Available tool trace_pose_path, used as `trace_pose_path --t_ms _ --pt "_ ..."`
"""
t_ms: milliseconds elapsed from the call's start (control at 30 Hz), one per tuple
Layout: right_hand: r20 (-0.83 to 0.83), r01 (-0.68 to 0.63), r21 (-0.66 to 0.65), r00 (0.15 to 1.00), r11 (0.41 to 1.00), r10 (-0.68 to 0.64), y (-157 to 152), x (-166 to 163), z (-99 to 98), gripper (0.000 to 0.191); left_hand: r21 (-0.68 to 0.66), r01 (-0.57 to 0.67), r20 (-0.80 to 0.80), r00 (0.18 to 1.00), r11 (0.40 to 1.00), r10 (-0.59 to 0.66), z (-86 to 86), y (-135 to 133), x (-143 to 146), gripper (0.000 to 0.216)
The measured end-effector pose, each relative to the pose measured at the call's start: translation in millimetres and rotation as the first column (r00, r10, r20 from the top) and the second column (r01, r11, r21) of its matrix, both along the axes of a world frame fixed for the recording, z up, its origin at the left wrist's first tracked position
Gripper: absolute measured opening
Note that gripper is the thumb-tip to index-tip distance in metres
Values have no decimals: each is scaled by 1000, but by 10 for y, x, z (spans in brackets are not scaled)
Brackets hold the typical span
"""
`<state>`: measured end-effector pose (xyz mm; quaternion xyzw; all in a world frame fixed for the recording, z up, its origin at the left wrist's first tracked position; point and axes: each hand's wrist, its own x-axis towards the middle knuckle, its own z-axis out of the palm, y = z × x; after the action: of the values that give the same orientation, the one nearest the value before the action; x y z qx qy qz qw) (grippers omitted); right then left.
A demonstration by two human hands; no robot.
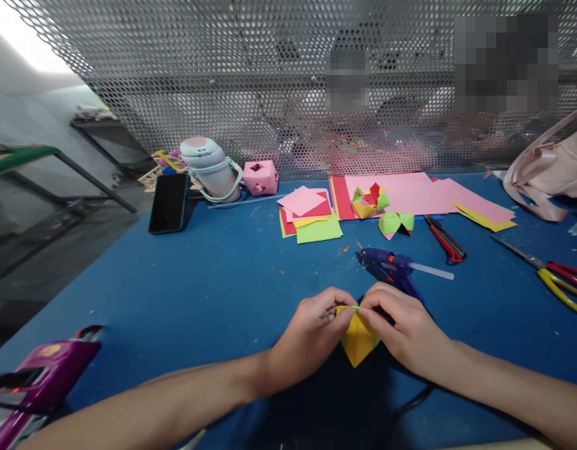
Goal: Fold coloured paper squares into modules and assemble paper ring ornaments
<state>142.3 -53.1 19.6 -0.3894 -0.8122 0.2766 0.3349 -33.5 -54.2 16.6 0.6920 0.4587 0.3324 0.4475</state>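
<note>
Between my two hands is a folded paper piece (356,342), yellow with light green edges, its point hanging downward. My left hand (316,331) pinches its upper left edge, thumb against fingers. My right hand (403,325) pinches the top edge from the other side, so the fingertips of both nearly meet. Just behind my right hand lies a blue glue gun (391,262) with a clear glue stick in its back; part of its handle is hidden. Farther off sit a green and pink folded paper piece (396,224) and a multicoloured folded paper piece (370,200).
Stacked paper squares (311,215) and pink paper sheets (401,194) lie at the back of the blue table (199,281). To the right are a utility knife (445,240) and scissors (551,272). Leftward stand a phone (169,203), a bottle (210,169) and a purple power strip (49,387).
</note>
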Motion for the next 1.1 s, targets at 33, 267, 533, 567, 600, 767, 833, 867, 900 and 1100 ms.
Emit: trace_pose_path --t_ms 33,267,533,567,600,767,833,867,900,1100 --pt "5 -10 32 1000 999 10 3 7 -9 18 -7 25 6 1000 1000 -25 2 3 -3 17" --pt "46 -42 11 998 999 41 29 37 -45 18 9 44 -15 999 999 -44 -71 24 -17 22" --pt "9 35 -166 999 986 -34 42 60 -37 8 -50 -70 -49 997 996 67 -85 42 13 19" --pt "14 39 -172 999 984 -37 39 56 -38 7 -50 -65 -45 997 997 63 -84 38 16 19" --pt "19 39 -176 999 984 -36 34 50 -39 6 -46 -64 -43 997 997 62 -83 33 18 19" --pt "23 0 -113 1000 994 3 12 13 -48 16 64 -12 -67 998 998 16 -88 2 11 18" --pt "39 -48 -11 998 999 48 12 0 -48 20 90 26 -70 997 996 -19 -85 -10 10 18" --pt "51 -71 38 996 997 69 15 -5 -46 21 90 34 -73 997 995 -27 -83 -13 12 18" --pt "63 -86 60 995 994 83 20 -8 -44 22 84 24 -79 997 996 -18 -80 -14 17 18" --pt "25 39 -207 999 978 -35 38 22 -30 17 -202 -183 109 972 962 208 -113 55 62 12"
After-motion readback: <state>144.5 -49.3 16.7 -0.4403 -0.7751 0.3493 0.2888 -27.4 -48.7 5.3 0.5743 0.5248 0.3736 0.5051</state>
